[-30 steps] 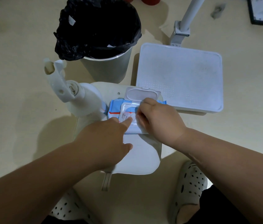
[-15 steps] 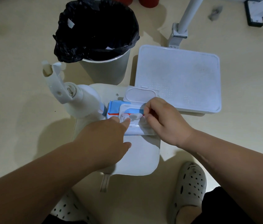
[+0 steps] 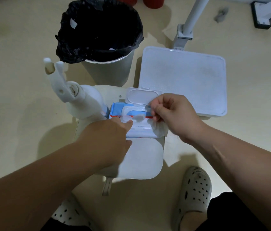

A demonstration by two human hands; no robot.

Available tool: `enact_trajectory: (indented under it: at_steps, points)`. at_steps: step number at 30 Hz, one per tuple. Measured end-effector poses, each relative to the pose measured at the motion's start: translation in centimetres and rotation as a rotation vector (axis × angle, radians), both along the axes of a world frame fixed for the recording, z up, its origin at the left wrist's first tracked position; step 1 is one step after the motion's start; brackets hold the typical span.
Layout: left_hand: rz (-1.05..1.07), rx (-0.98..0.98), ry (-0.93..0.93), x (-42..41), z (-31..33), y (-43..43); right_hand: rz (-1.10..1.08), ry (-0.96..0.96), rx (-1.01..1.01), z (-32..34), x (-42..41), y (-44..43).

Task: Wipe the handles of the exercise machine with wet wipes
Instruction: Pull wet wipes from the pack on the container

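A blue and white pack of wet wipes lies on a white stool seat, its flip lid standing open. My left hand presses down on the pack's near edge, the index finger beside the opening. My right hand pinches a white wet wipe that trails out of the opening toward the right. No exercise machine handle is clearly in view.
A white spray bottle stands on the stool left of the pack. Behind it is a grey bin with a black bag. A white lidded box sits to the right. A white pole base stands beyond it. My feet in perforated clogs are below.
My right hand has pulled up and to the right from the pack's opening, drawing a wipe out. My left hand has kept holding the pack down.
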State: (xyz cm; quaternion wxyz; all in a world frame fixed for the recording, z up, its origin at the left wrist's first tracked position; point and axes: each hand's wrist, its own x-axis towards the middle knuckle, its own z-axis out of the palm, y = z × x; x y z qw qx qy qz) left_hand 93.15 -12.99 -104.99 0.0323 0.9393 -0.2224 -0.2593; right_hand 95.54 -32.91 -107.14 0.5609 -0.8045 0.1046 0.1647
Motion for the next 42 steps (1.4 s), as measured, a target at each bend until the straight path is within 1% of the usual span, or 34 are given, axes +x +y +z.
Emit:
enact_trajectory:
  at_steps: [1, 2, 4, 6, 8, 11, 17, 21, 24, 29, 32, 37, 42]
  points:
    - [0.000, -0.001, -0.017, 0.0, -0.1, -0.1, -0.045, 0.013, 0.041, 0.2, 0.2, -0.3]
    - [-0.006, -0.005, -0.051, -0.1, -0.4, -0.2, -0.051, 0.006, 0.034, 0.4, 0.4, -0.5]
    - [0.019, -0.055, -0.164, -0.3, -1.3, -0.5, 0.037, -0.044, -0.124, 0.4, 0.2, -0.7]
    - [0.100, -0.188, -0.254, -0.5, -2.0, -1.1, 0.151, -0.061, -0.276, 0.0, -0.5, -0.5]
    - [0.223, -0.329, -0.304, -0.4, -2.7, -1.7, 0.240, -0.071, -0.348, -0.6, -1.0, -0.3]
    - [0.438, -0.461, -0.223, -0.1, -2.7, -2.7, 0.254, -0.101, -0.358, -1.2, -1.2, -0.1]
    - [0.627, -0.552, -0.173, 0.9, -2.8, -3.5, 0.245, -0.191, -0.354, -2.0, -1.2, 0.2]
    - [0.687, -0.531, -0.133, 1.0, -2.7, -3.5, 0.226, -0.244, -0.350, -1.9, -1.0, 0.0]
    - [0.748, -0.561, -0.070, 1.2, -3.2, -3.2, 0.203, -0.276, -0.331, -1.8, -1.0, 0.1]
    - [0.800, -0.596, 0.024, 1.3, -3.6, -2.9, 0.208, -0.236, -0.325, -1.9, -1.0, 1.0]
    - [0.808, -0.604, 0.034, 1.1, -3.9, -3.0, 0.214, -0.226, -0.336, -2.0, -1.0, 1.2]
    - [0.817, -0.643, 0.019, 1.0, -3.6, -3.0, 0.237, -0.278, -0.388, -2.3, -0.9, 1.5]
    - [0.841, -0.681, -0.002, 0.8, -3.4, -3.1, 0.284, -0.315, -0.366, -2.3, -0.8, 1.2]
